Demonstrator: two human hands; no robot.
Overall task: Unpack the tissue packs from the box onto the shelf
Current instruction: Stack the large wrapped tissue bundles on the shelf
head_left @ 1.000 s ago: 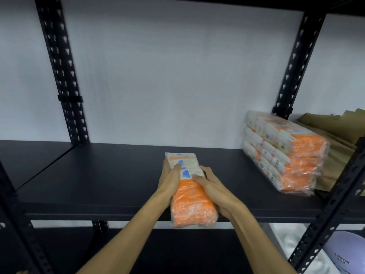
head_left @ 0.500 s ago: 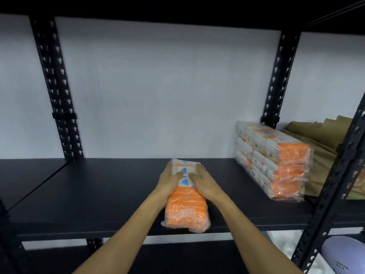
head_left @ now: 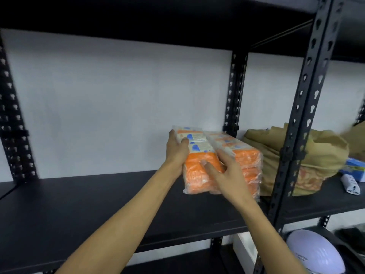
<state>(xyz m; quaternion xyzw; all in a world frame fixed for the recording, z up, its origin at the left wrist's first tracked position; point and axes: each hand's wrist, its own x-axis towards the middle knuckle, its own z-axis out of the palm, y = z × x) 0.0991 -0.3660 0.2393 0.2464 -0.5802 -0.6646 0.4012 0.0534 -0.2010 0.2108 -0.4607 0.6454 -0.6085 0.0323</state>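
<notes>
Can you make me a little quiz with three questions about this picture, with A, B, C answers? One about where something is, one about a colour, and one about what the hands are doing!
1. Where is the tissue pack in the hands?
A. Right up against the left side of the stack of tissue packs
B. On the floor
C. At the far left end of the shelf

2. What colour is the near end of the pack?
A. Green
B. Orange
C. Black

3. What are the left hand and right hand doing?
A. Hanging idle
B. Gripping a shelf post
C. Both holding the pack

Answers: 1 A, the pack meets the stack's side, beside the tan bag. 2 B, the near end is orange under clear wrap. 3 C, one hand is on each side of the pack.
</notes>
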